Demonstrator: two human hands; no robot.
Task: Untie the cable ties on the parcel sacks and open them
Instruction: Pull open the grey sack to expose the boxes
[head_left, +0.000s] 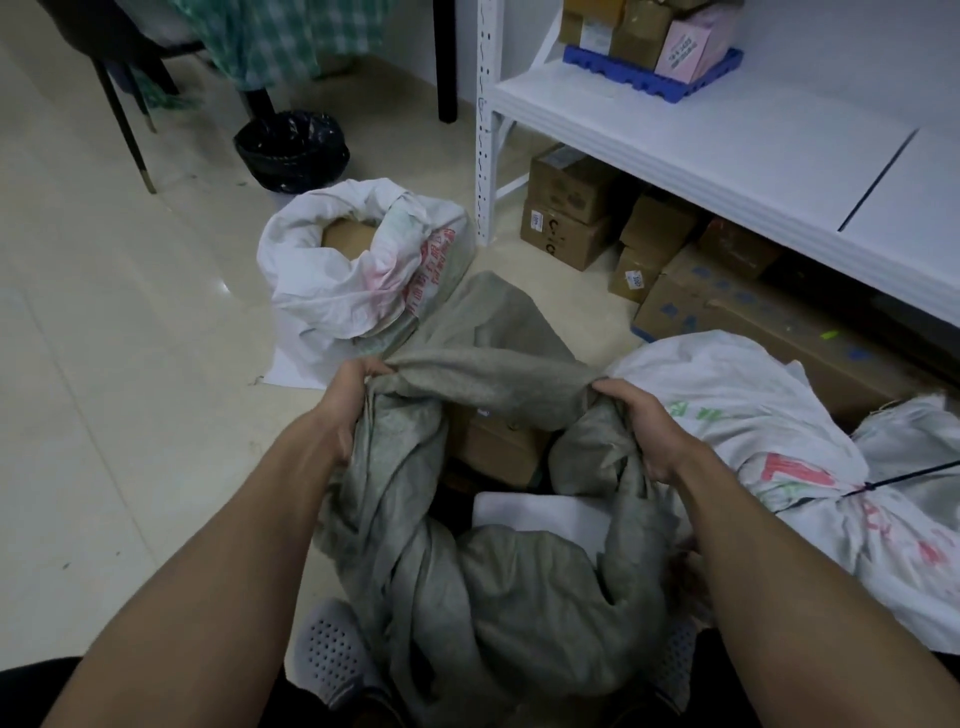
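Three sacks show on the floor (104, 364). The grey sack (519, 597) stands nearest, between the person's feet, its mouth pulled wide: the left hand (348, 410) has its fingers clenched on the left rim, the right hand (639, 431) has its fingers clenched on the right rim. Inside it lie one brown carton (498, 447) and one white flat parcel (540, 514), possibly more beneath in the dark. Touching its right side lies a white sack (753, 415) with red print, its neck cinched by one black cable tie (867, 486). Beyond, on the left, a second white sack (363, 270) sits open with a brown box (345, 239) inside. Open floor spreads to the left; on the right, the white shelf (727, 140) and the cartons stacked under it hem things in.
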